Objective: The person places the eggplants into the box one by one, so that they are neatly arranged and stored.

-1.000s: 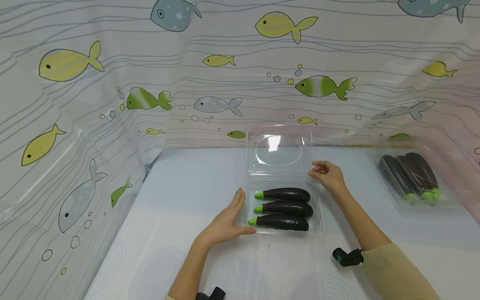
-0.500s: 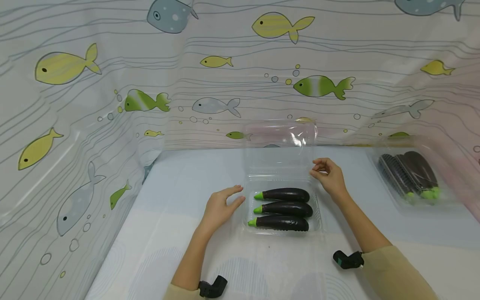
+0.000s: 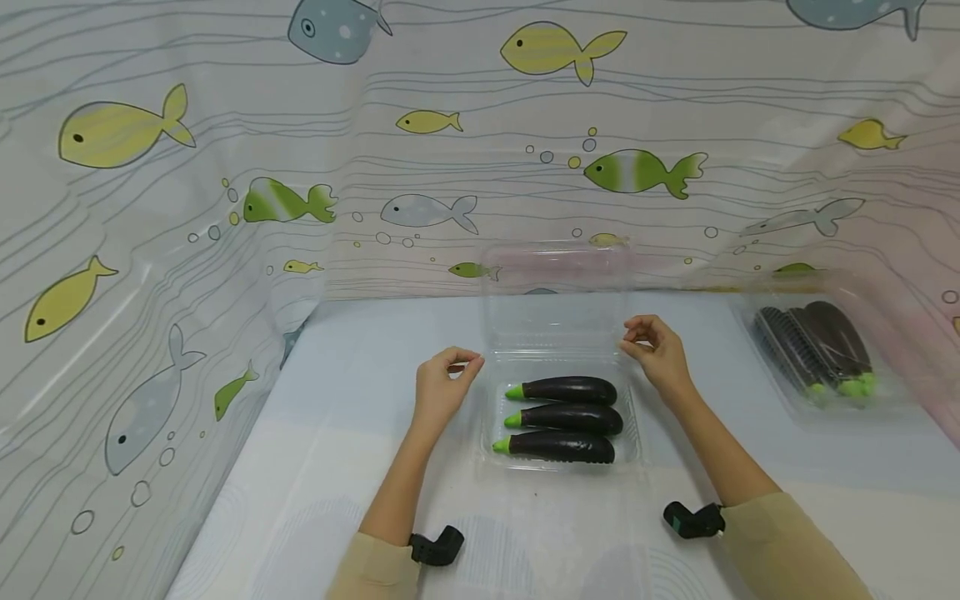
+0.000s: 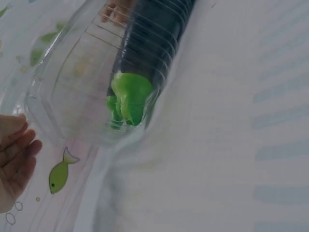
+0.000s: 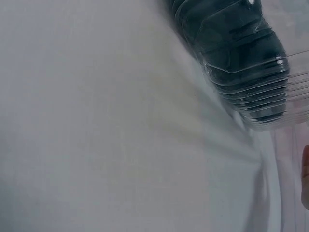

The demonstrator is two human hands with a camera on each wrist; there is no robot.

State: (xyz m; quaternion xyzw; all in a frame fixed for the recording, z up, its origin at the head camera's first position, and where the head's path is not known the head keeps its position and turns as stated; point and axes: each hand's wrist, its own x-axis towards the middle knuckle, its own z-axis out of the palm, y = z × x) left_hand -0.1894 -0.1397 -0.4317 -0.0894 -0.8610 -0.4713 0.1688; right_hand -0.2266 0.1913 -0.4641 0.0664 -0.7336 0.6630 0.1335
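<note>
A clear plastic clamshell box (image 3: pixel 562 468) sits on the table with its lid (image 3: pixel 558 312) raised at the back. Inside lie three dark eggplants (image 3: pixel 570 418), side by side, green stem ends to the left. My left hand (image 3: pixel 441 387) is at the left rear corner near the hinge, thumb and fingertips close together. In the left wrist view its fingertips (image 4: pixel 32 135) are right by the clear edge; whether plastic lies between them is unclear. At the right end of the hinge, my right hand (image 3: pixel 656 354) pinches the box edge with curled fingers. The right wrist view catches only a sliver of it.
Another clear plastic box (image 3: pixel 806 404) with dark eggplants stands at the right rear of the table. A sheet printed with fish (image 3: pixel 645 172) hangs behind and at the left. A pale cloth (image 3: pixel 360 333) covers the table.
My left hand has left the box's left front side, moved up to the hinge and drawn its thumb and fingers together. The lid's tilt has changed slightly. My right hand has stayed put.
</note>
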